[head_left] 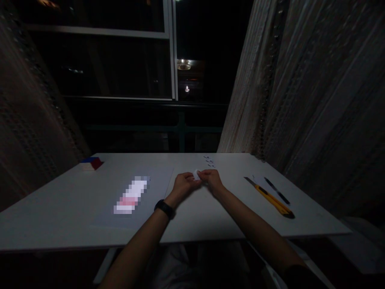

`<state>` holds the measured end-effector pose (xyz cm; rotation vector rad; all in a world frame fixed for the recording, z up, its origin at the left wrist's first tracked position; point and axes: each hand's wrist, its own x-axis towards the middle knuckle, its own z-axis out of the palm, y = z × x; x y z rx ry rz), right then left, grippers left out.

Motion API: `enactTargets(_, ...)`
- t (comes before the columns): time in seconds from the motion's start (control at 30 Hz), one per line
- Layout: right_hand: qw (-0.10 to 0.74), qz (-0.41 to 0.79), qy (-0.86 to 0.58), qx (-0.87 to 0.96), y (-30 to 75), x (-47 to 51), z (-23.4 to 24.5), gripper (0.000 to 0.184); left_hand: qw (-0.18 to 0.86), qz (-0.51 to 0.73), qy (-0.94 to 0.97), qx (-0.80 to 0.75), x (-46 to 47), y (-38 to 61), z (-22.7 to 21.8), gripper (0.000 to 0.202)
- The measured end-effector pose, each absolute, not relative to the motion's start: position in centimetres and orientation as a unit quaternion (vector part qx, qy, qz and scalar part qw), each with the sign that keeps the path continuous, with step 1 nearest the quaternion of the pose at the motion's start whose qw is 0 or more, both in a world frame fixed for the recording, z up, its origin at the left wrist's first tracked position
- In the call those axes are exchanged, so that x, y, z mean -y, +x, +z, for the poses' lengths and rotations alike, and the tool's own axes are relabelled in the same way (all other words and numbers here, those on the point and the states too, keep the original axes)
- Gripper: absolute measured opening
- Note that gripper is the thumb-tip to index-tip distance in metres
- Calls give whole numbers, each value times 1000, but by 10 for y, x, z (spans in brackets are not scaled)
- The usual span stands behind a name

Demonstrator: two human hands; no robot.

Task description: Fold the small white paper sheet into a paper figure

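Between my two hands is a small white piece that looks like paper (196, 175), held just above the white table. My left hand (184, 184), with a dark band on its wrist, pinches it from the left. From the right, the fingertips of my right hand (212, 180) close on it too. Its exact shape is partly covered by my fingers. Just beyond my hands lie several small dark-marked bits (209, 161) on the tabletop, too small to make out. A yellow utility knife (270, 200) rests to the right of my right hand, its blade out.
A dark pen (276, 190) lies beside the knife. On the left, a white sheet (162, 180) lies under a bright, blurred-out rectangle (132, 196). A blue, red and white block (92, 163) stands at the far left of the table (60, 216). Curtains (243, 100) hang behind.
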<state>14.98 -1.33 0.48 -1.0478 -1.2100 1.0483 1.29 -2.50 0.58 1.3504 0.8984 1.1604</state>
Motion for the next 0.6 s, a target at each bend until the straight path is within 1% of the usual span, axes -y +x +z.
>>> enactTargets(0.2, 545, 475, -416, 551, 154, 14, 5, 34, 599, 506, 498, -371, 29, 13, 10, 53)
enactTargets(0.33, 537, 500, -413, 539, 154, 16, 6, 34, 591, 492, 517, -377, 28, 13, 9, 58)
enactTargets(0.43, 540, 508, -405, 535, 153, 18, 7, 33, 582, 496, 520, -381, 28, 13, 10, 54)
enactTargets(0.6, 535, 509, -402, 541, 152, 18, 7, 33, 571, 495, 533, -380, 31, 12, 15, 41)
